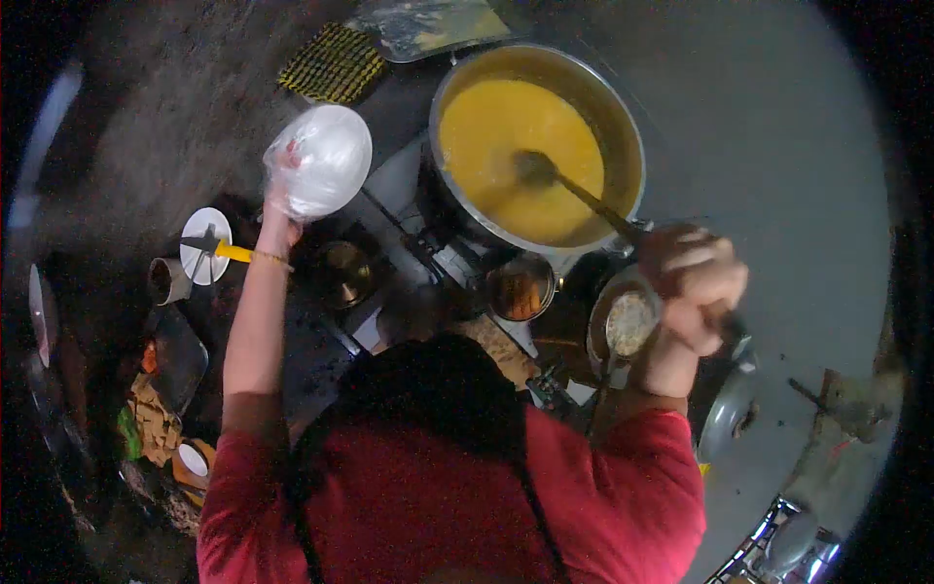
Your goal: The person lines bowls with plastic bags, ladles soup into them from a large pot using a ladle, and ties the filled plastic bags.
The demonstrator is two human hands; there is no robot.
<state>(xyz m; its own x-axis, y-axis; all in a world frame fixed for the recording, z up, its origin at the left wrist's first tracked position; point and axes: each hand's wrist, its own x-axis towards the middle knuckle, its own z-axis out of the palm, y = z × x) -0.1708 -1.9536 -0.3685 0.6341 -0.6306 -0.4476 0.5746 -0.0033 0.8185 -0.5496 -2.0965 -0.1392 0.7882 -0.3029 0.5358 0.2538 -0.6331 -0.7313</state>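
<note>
My right hand point(702, 282), smeared a little by motion, is wrapped round the handle of a ladle point(593, 202). The ladle's dark head is over or in the yellow soup point(506, 122), which partly fills a large metal pot point(634, 136). To the left of the pot, my left hand point(282, 190) holds up a white bowl point(331, 161) covered in clear plastic. The plastic also seems to cover part of the fingers. The bowl's inside looks white through the plastic.
Behind the bowl lies a black-and-yellow woven cloth point(333, 63), beside a clear plastic bag point(428, 27). A small pan point(521, 292) and a pale-filled pan point(630, 321) sit near the stove. At left, a yellow-handled knife point(229, 251) rests across a white plate point(206, 222).
</note>
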